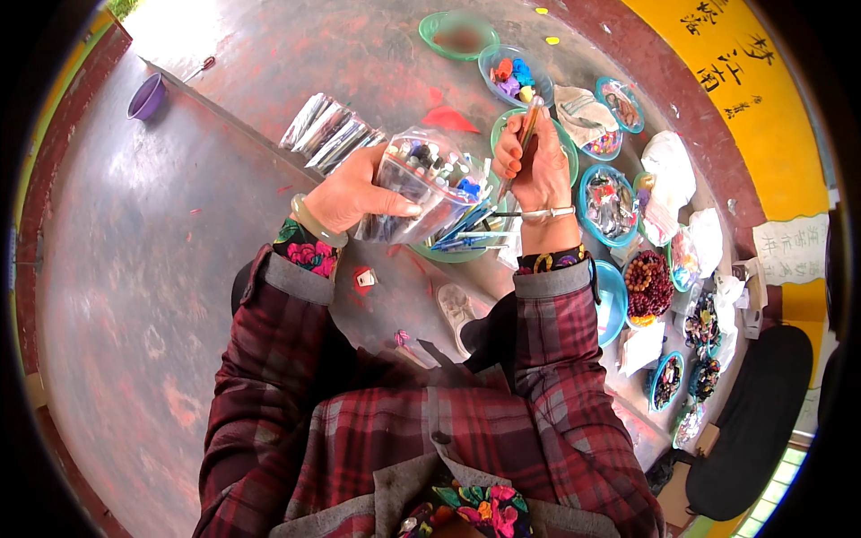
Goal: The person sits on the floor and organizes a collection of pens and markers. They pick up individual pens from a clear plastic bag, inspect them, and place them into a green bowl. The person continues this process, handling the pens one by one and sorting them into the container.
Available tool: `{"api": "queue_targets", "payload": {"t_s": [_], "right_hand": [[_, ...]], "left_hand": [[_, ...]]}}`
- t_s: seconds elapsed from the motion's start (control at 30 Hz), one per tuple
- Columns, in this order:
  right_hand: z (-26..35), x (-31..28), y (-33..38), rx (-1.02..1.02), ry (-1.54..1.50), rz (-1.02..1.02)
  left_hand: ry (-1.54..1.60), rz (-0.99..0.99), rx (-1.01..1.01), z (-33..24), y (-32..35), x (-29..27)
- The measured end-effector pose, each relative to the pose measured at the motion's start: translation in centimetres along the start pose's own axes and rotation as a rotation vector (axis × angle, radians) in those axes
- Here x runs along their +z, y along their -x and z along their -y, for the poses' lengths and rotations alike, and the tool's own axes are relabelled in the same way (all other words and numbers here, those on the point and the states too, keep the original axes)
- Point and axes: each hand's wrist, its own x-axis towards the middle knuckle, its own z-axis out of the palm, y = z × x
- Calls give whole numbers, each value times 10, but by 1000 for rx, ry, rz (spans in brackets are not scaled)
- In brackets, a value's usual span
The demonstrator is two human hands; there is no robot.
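Floor (179, 278): grey, red-stained.
Left grip (352, 193): closed on the bag (423, 186).
Bag: clear, holding capped pens (468, 186); step seems pen handling, next move calls for keeping it steady.
Right grip (543, 166): closed around slim pens (531, 125), tilted, beside the bag.

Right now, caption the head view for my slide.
Left hand holds a clear bag of pens; right hand grips pen-like sticks near plastic bowls.

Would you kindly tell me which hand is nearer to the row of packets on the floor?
Left. The left hand, gripping a clear bag, is over the near side of the row of packets; the right hand is farther off, to the right.
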Motion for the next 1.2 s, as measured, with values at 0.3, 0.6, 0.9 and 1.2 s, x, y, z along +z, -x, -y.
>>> {"api": "queue_targets", "payload": {"t_s": [0.3, 0.6, 0.9, 1.2], "right_hand": [[3, -8, -4, 30, -138, 46], [3, -3, -3, 11, -173, 18], [2, -5, -4, -7, -175, 44], [3, -10, -6, -29, -250, 37]], "left_hand": [[10, -5, -19, 0, 1, 1], [-30, -68, -98, -1, 3, 0], [-29, -32, -11, 1, 1, 1], [11, -28, -57, -1, 2, 1]]}}
